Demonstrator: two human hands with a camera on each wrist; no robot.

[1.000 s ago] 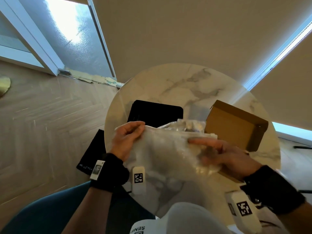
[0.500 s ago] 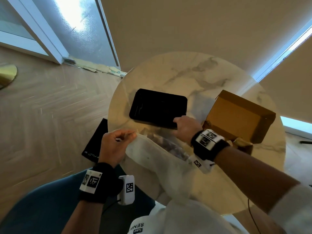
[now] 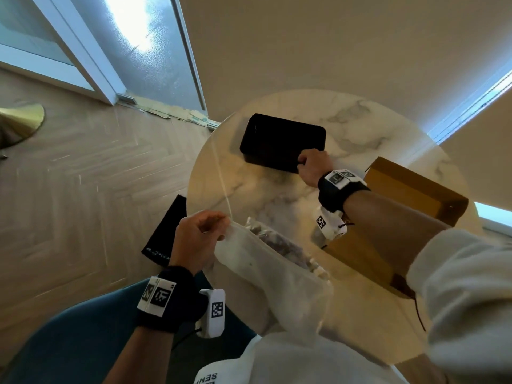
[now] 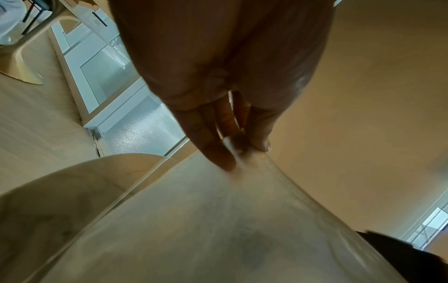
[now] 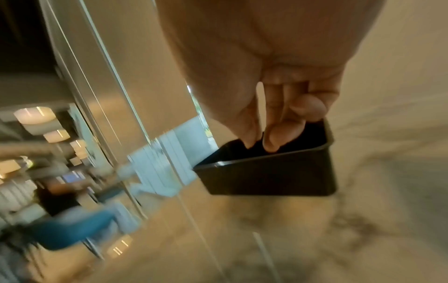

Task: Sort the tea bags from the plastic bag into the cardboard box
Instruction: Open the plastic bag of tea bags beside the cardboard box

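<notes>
A cloudy plastic bag (image 3: 266, 261) lies at the near edge of the round marble table (image 3: 388, 126), with several dark tea bags (image 3: 277, 241) showing at its mouth. My left hand (image 3: 210, 225) pinches the bag's near corner, and the film (image 4: 218, 220) stretches away from my fingertips in the left wrist view. A brown cardboard box (image 3: 410, 189) stands open at the right. My right hand (image 3: 307, 164) grips the near right rim of a black tray (image 3: 279, 141); in the right wrist view, fingers and thumb (image 5: 278, 137) pinch the tray's wall (image 5: 266, 178).
A black cloth (image 3: 169, 231) hangs off the table's left edge. A blue chair (image 3: 69, 342) is below me. Wooden floor and a glass door (image 3: 144, 45) lie to the left, and a beige wall stands behind the table.
My right hand left the plastic bag, reached across the table and took hold of the black tray's rim. The left hand keeps its pinch on the bag, which has sagged onto the table.
</notes>
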